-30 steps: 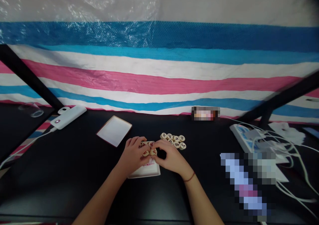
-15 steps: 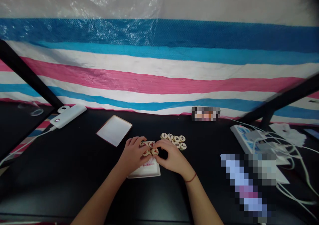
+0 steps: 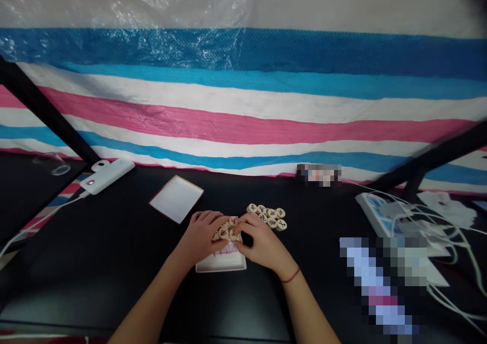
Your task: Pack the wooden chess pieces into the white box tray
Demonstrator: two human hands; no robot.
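Fingers (image 3: 246,227) of our right hand (image 3: 263,243): thumb and index clamped on a red piece (image 3: 234,234) at the box's (image 3: 228,264) right side. Our left hand (image 3: 198,237) covers the left end of the other red pieces (image 3: 224,233), thumb in front; can't tell if it's gripping. They sit in the box's far half, on the counter (image 3: 95,263). Black pieces (image 3: 262,217) just right of box, lid (image 3: 177,199) beyond our left hand.
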